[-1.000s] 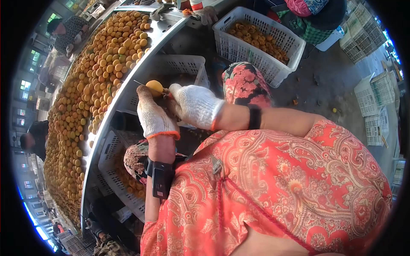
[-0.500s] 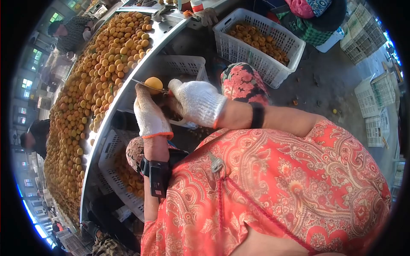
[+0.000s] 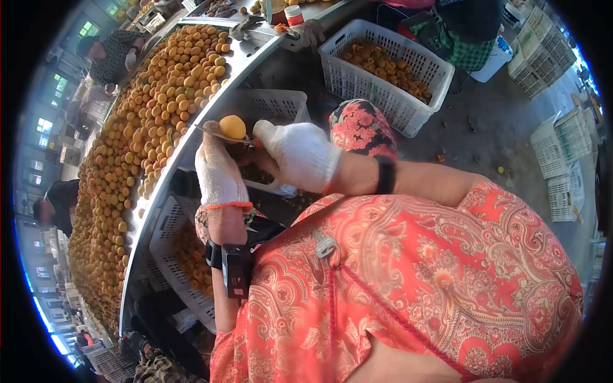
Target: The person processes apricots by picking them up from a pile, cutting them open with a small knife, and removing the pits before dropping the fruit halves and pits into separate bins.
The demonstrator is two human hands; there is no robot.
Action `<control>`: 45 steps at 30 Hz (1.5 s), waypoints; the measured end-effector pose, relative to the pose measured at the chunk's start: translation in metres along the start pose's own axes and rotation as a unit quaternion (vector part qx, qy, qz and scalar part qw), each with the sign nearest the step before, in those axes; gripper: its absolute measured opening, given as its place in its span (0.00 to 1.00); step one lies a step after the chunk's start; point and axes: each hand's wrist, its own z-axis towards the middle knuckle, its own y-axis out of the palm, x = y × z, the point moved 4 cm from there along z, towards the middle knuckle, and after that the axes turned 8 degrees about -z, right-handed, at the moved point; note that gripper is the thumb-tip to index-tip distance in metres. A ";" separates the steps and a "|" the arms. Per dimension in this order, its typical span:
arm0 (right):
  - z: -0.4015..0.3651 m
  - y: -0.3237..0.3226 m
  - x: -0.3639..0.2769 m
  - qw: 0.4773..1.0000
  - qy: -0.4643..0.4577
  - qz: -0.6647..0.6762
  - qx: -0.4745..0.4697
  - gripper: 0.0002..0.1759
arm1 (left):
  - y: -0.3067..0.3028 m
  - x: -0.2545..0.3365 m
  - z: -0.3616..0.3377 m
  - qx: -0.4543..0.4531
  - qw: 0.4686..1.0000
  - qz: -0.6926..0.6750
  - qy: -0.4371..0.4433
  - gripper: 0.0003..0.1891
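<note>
Here, in the head view, both hands wear white knit gloves and meet over the floor, just right of a long metal table (image 3: 241, 57). The left hand (image 3: 220, 175) grips a single apricot (image 3: 232, 127) at its fingertips, near the table's edge. The right hand (image 3: 303, 156) is closed around the handle of a knife (image 3: 223, 136), whose blade points left across the near side of the apricot; whether it has cut in, I cannot tell. Just beyond the hands stands a white crate (image 3: 290, 102), partly hidden by them. A near crate (image 3: 175, 271) to the left, below the table edge, holds orange fruit, and a far crate (image 3: 361, 92) to the right holds cut-looking pieces. A thick spread of apricots (image 3: 147, 121) covers the table to the left, and a co-worker (image 3: 115, 57) is on its far left side.
</note>
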 end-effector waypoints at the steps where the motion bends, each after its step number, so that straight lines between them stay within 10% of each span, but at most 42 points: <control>1: 0.000 0.000 0.001 1.000 0.008 -0.004 -0.014 0.19 | -0.003 -0.002 0.001 0.000 1.000 0.001 0.000 0.22; 12: 0.008 -0.003 0.011 0.997 0.006 0.061 -0.037 0.20 | 0.000 -0.010 0.003 0.014 0.987 -0.158 -0.022 0.18; 18: 0.026 -0.013 0.023 0.971 0.050 0.192 0.131 0.22 | 0.017 -0.007 -0.010 -0.091 0.995 -0.034 0.037 0.15; 33: 0.045 0.029 0.046 0.925 0.227 0.302 -0.046 0.25 | -0.001 -0.040 0.011 -0.113 0.991 0.069 -0.013 0.20; 45: 0.056 0.082 0.062 0.965 0.230 0.092 -0.092 0.23 | -0.009 -0.097 0.043 -0.012 0.941 -0.177 -0.287 0.26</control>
